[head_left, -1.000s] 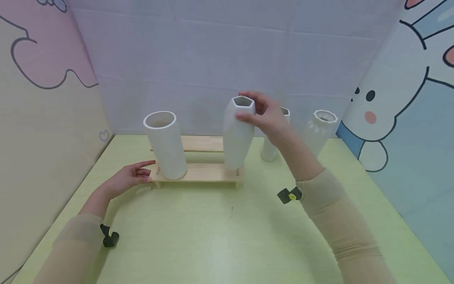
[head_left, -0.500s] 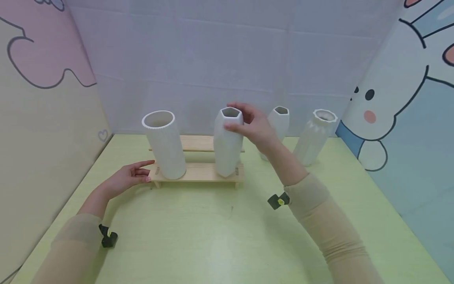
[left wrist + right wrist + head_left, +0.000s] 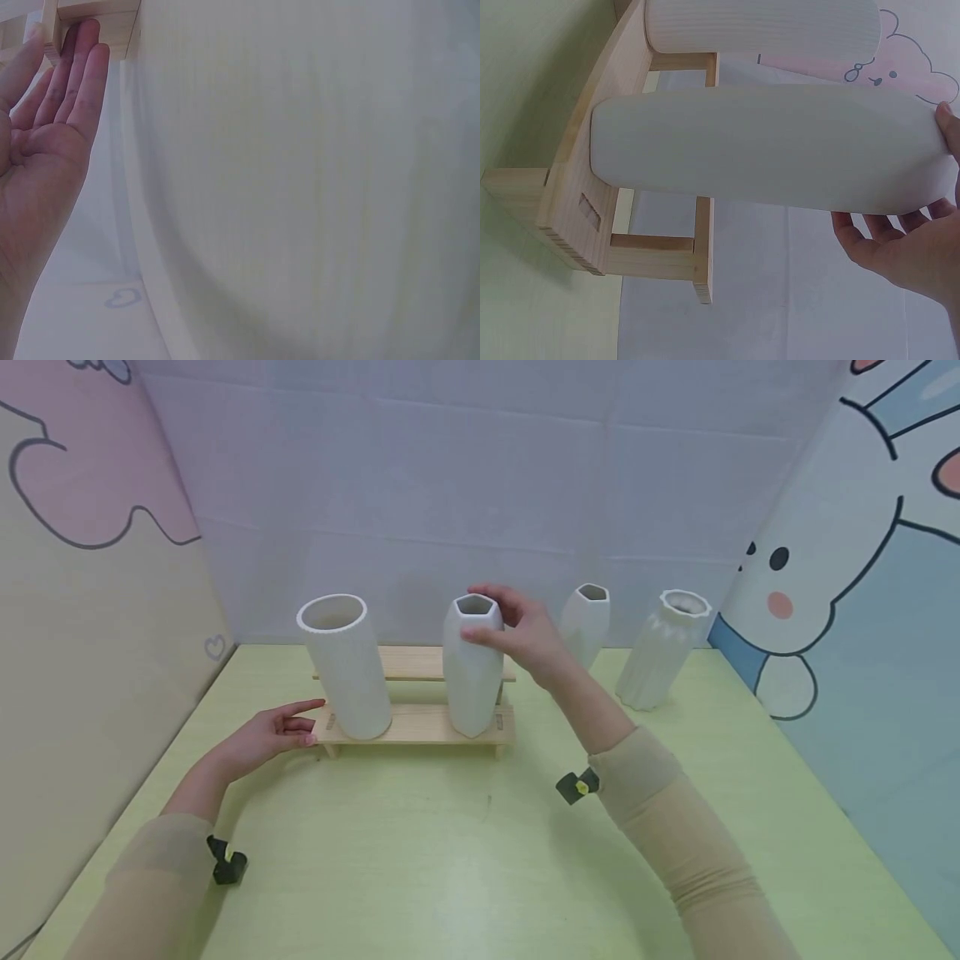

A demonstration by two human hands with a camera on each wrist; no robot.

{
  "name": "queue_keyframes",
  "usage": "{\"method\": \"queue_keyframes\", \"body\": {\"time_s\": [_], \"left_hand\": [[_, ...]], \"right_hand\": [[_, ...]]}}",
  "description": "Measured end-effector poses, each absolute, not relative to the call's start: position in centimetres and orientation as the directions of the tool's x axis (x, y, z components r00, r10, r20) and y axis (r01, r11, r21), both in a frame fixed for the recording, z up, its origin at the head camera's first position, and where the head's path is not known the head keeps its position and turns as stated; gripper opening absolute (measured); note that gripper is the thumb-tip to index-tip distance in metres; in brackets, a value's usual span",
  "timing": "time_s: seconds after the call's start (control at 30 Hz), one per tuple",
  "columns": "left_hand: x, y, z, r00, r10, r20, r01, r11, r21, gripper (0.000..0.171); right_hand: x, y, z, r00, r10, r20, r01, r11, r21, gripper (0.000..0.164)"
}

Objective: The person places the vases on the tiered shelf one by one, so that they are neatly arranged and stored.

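Note:
A white faceted vase [image 3: 472,677] with a five-sided mouth stands upright near the right end of a wooden two-tier rack [image 3: 420,723]. My right hand [image 3: 525,631] grips its upper part, thumb on the near side and fingers behind. The right wrist view shows the base of this vase [image 3: 765,146] touching the lower board, with my fingers [image 3: 855,240] round the neck end. At the rack's left end, my left hand [image 3: 262,743] touches the wood with nearly straight fingers [image 3: 90,82]. A white ribbed cylindrical vase [image 3: 348,677] stands beside it on the same board.
Behind my right forearm stands another faceted white vase [image 3: 587,622], partly hidden. A white vase with a scalloped rim [image 3: 660,656] is further right on the pale green table [image 3: 420,852]. A pale cloth backdrop [image 3: 390,485] closes off the back, with printed side panels.
My right hand has moved left and down with the faceted vase, which now rests on the lower board. My left hand stays at the rack's end.

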State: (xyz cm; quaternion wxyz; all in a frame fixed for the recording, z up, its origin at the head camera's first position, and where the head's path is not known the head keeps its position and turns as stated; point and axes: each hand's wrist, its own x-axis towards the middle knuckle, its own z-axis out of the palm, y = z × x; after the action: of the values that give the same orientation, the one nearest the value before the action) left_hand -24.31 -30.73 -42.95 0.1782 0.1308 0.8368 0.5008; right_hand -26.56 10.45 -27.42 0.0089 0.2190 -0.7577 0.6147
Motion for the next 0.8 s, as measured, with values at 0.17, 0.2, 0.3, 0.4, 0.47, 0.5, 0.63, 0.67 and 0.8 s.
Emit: {"method": "queue_keyframes", "body": {"time_s": [0.17,0.2,0.3,0.4,0.47,0.5,0.63,0.67,0.8], "left_hand": [[-24.35,-30.86,-43.00,-0.907,0.389,-0.160,0.043,0.465,0.884,0.071],[-24.33,-30.87,-42.98,-0.907,0.390,-0.159,0.045,0.466,0.884,0.071],[-24.29,-30.88,-42.96,-0.909,0.387,-0.156,0.049,0.470,0.881,0.072],[-24.28,-30.95,-42.99,-0.907,0.392,-0.151,0.055,0.466,0.883,0.072],[-24.29,-31.00,-43.03,-0.907,0.395,-0.147,0.058,0.461,0.885,0.072],[-24.29,-31.04,-43.05,-0.907,0.396,-0.144,0.060,0.461,0.885,0.071],[-24.29,-31.00,-43.08,-0.910,0.392,-0.136,0.069,0.466,0.882,0.070],[-24.30,-30.97,-43.07,-0.910,0.393,-0.136,0.070,0.468,0.881,0.070],[-24.34,-30.77,-43.02,-0.909,0.393,-0.141,0.068,0.472,0.879,0.071]], "right_hand": [[-26.45,10.33,-27.34,-0.897,-0.342,0.280,-0.353,0.172,-0.920,0.054],[-26.45,10.33,-27.36,-0.897,-0.344,0.278,-0.352,0.177,-0.919,0.054],[-26.49,10.39,-27.53,-0.895,-0.354,0.272,-0.353,0.188,-0.917,0.055],[-26.53,10.43,-27.67,-0.892,-0.363,0.269,-0.357,0.200,-0.913,0.056],[-26.51,10.46,-27.72,-0.891,-0.365,0.271,-0.360,0.204,-0.910,0.056],[-26.51,10.47,-27.73,-0.891,-0.365,0.272,-0.362,0.205,-0.910,0.056],[-26.41,10.58,-27.71,-0.890,-0.365,0.274,-0.366,0.211,-0.907,0.057],[-26.38,10.61,-27.69,-0.889,-0.366,0.274,-0.367,0.212,-0.906,0.057],[-26.23,10.82,-27.51,-0.888,-0.376,0.263,-0.364,0.228,-0.903,0.058]]}}
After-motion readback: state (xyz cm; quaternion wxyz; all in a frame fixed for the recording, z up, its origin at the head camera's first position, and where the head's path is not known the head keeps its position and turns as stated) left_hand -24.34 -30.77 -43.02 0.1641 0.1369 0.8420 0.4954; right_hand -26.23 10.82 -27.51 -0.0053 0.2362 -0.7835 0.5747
